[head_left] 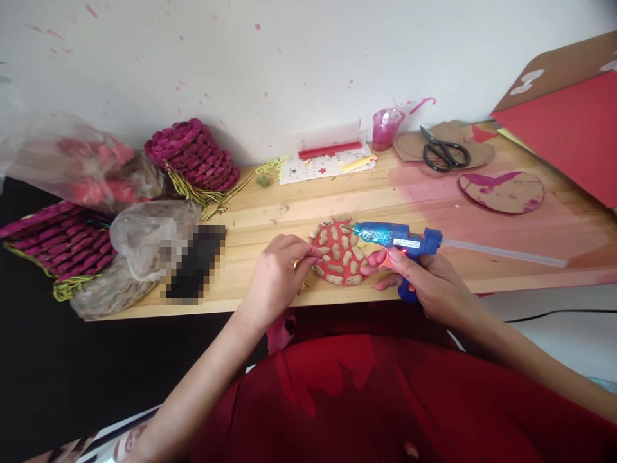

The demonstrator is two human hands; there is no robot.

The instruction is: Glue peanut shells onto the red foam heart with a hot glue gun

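Note:
A round red disc (pixel 341 263) covered with peanuts in their shells lies near the front edge of the table. My right hand (pixel 429 280) is wrapped round the handle of a blue glue gun (pixel 385 233), whose nozzle points left over the disc's far part. A long clear glue stick (pixel 506 252) sticks out of the gun's back. At the disc's left edge, the fingers of my left hand (pixel 284 267) are pinched together. A bit of yellow shows by those fingertips, but what they hold is hidden.
Magenta woven baskets (pixel 193 154) with yellow yarn and plastic bags (pixel 144 238) stand at left, beside a blurred black object (pixel 195 263). Behind are a pink-stained cup (pixel 387 128) and black scissors (pixel 443 151) on cardboard. A painted cardboard oval (pixel 501 193) and red board (pixel 569 128) lie right.

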